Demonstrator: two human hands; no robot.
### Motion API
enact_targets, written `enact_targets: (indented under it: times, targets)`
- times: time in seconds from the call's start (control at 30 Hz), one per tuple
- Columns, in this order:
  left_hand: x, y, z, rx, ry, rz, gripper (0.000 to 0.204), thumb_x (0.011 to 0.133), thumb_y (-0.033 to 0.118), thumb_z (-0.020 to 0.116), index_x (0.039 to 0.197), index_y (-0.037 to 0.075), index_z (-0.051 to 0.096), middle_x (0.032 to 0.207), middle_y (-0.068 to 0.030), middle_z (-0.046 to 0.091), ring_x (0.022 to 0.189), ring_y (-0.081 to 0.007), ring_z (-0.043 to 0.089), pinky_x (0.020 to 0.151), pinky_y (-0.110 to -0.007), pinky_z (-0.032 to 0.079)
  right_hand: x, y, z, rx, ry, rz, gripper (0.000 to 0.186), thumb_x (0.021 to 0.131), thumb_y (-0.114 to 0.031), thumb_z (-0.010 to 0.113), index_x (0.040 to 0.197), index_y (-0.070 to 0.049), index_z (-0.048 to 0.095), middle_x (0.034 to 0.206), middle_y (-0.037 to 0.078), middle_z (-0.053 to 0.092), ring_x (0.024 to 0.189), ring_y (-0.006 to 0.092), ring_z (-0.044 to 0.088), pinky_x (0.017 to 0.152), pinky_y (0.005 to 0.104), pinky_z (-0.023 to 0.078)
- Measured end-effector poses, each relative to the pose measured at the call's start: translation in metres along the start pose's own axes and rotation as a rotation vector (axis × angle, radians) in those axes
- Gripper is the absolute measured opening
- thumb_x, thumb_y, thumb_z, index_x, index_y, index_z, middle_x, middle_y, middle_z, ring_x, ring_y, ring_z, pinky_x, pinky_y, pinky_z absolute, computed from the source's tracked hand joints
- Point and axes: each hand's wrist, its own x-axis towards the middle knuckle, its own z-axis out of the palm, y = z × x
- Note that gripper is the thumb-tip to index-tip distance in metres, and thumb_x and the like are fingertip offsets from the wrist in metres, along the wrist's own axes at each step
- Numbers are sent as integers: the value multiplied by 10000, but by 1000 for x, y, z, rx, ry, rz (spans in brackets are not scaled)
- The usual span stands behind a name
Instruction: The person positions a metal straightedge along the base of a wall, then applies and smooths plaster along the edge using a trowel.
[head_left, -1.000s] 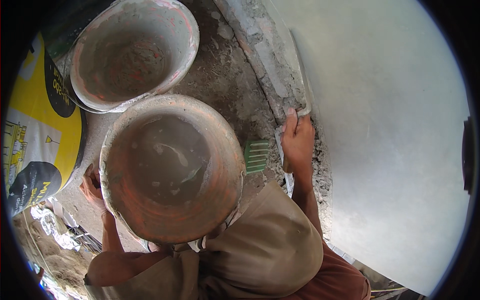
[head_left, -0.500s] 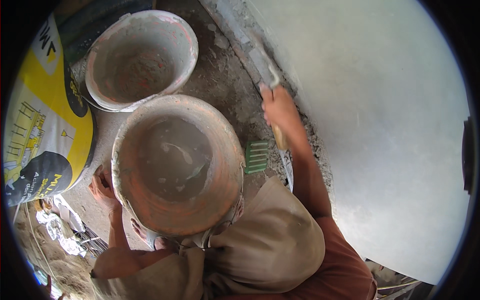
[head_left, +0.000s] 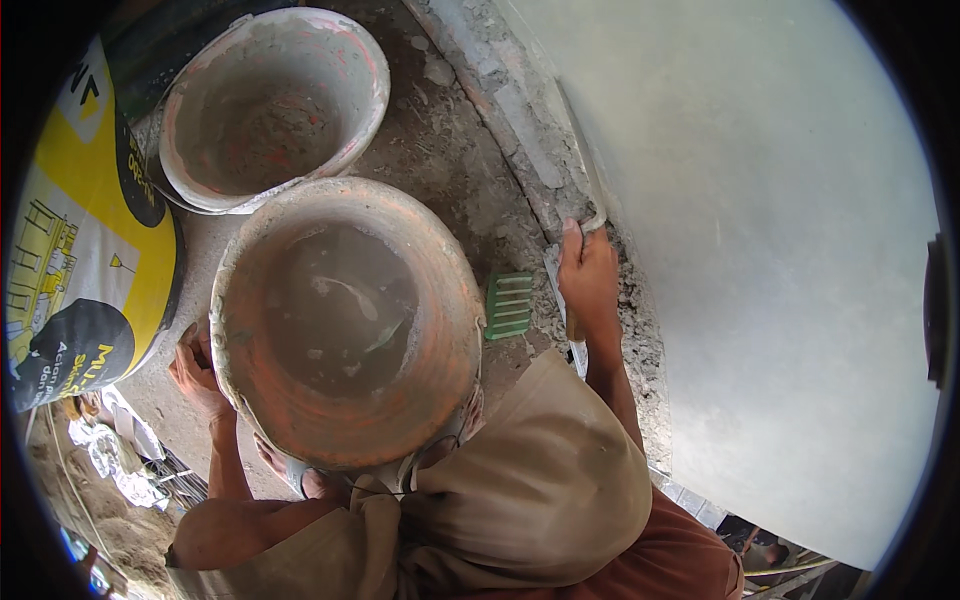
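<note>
My right hand [head_left: 588, 275] is closed round a trowel with a wooden handle [head_left: 573, 325]. Its pale bent neck [head_left: 596, 217] shows above my fingers, and the thin blade stands nearly edge-on against the foot of the pale wall [head_left: 770, 250]. Low at the left, my left hand [head_left: 198, 375] is beside the wide bucket [head_left: 450, 300], its fingers curled together; whatever they may hold is hidden. Murky grey water with light floating bits fills the lower part of this bucket, which stands between my feet.
A second mortar-crusted bucket [head_left: 365, 110] stands beyond the first. To the left is a yellow, white and black printed sack [head_left: 95, 250]. A green slotted plastic piece [head_left: 508, 305] lies right of the near bucket. Rough mortar [head_left: 635, 350] lines the wall's base.
My right hand and the trowel have come nearer to me along the wall's foot, and the blade has turned more edge-on. My left hand stays beside the bucket.
</note>
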Motion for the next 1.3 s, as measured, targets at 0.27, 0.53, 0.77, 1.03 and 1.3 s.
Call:
enact_targets:
  times: [0.27, 0.53, 0.77, 1.03, 1.3]
  targets:
    - [-2, -1, 2, -4, -53, -96, 249, 927, 209, 666, 1151, 103, 683, 786, -9, 618, 711, -172, 543, 834, -354, 380, 46, -15, 17, -5, -203, 260, 387, 1062, -349, 484, 920, 2, 562, 595, 40, 536, 500, 163, 556, 478, 346, 455]
    - [-2, -8, -1, -1, -55, -112, 282, 889, 232, 689, 1144, 111, 686, 816, -19, 658, 748, -170, 553, 839, -346, 379, 27, -33, 24, 143, -192, 190, 362, 1056, -358, 510, 1002, -1, 540, 671, 38, 541, 484, 131, 533, 447, 305, 442]
    - [4, 7, 0, 28, 2, -20, 185, 958, 153, 639, 1116, 66, 677, 688, -19, 561, 626, -186, 499, 793, -349, 384, 34, -26, 16, 107, -122, 179, 334, 1065, -338, 492, 1042, -6, 514, 674, 24, 523, 477, 120, 513, 435, 293, 430]
    - [5, 7, -3, 29, 3, -41, 174, 965, 140, 630, 1114, 69, 682, 683, -20, 552, 631, -188, 500, 789, -348, 383, 88, -68, 36, 305, -421, 414, 385, 1054, -358, 490, 968, 16, 527, 609, 40, 522, 461, 146, 544, 426, 329, 453]
    - [1, 5, -3, 50, -49, -87, 185, 976, 147, 617, 1132, 67, 673, 724, -39, 573, 655, -201, 522, 773, -352, 384, 65, -55, 44, 81, -119, 79, 407, 1040, -346, 495, 1065, 59, 531, 722, 198, 607, 664, 349, 616, 591, 470, 473]
